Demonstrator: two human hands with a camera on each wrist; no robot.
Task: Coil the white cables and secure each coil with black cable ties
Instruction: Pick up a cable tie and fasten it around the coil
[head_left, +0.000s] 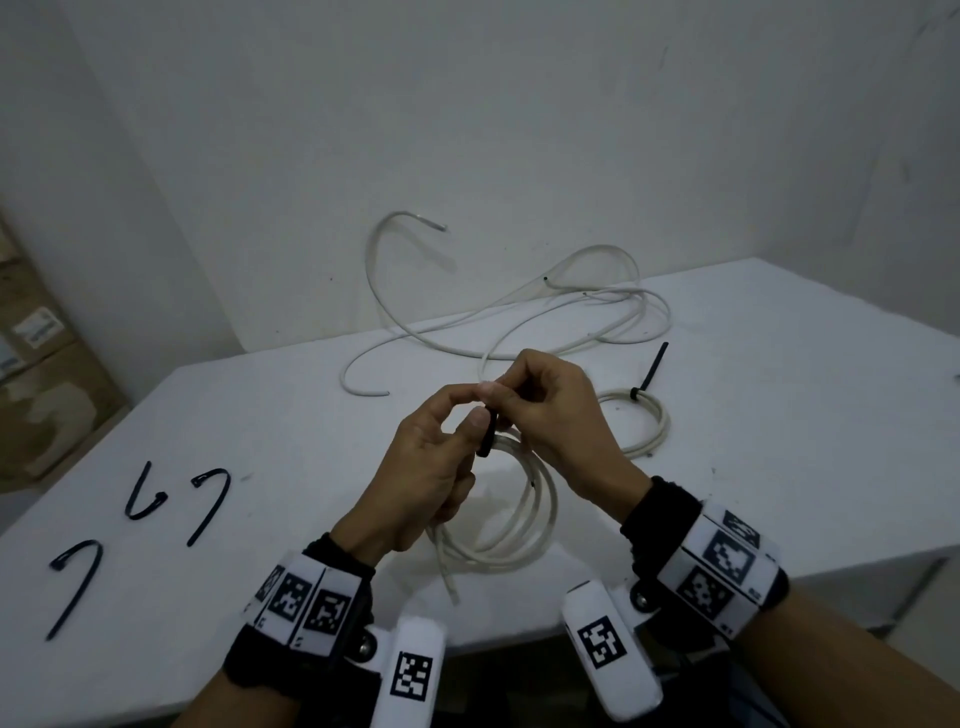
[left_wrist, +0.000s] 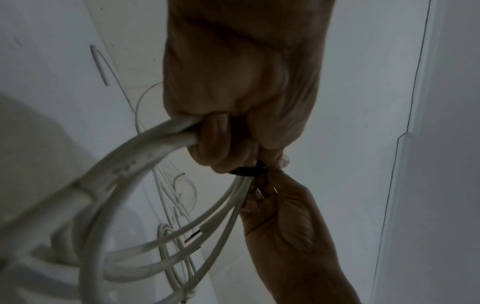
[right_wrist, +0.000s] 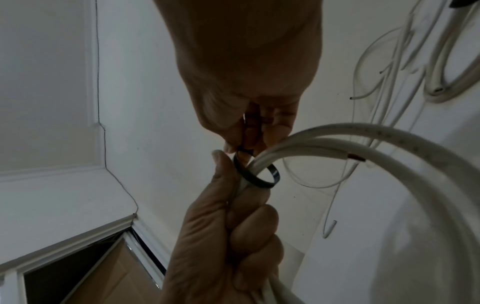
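Note:
My left hand (head_left: 436, 467) grips a white cable coil (head_left: 524, 519) held above the table, its strands bunched in the curled fingers (left_wrist: 215, 144). A black cable tie (right_wrist: 255, 176) loops loosely around the bundled strands (right_wrist: 298, 144). My right hand (head_left: 550, 410) pinches the tie's end (head_left: 487, 431) just above the coil. In the left wrist view the black cable tie (left_wrist: 249, 171) crosses the strands between both hands. A second coil (head_left: 644, 421) lies on the table to the right, bound by a black tie (head_left: 652, 371) with its tail sticking up.
Loose white cables (head_left: 519, 312) sprawl at the back of the white table (head_left: 779, 415). Three spare black ties (head_left: 156, 514) lie at the front left. Cardboard boxes (head_left: 36, 364) stand beyond the table's left edge. A wall rises right behind the table.

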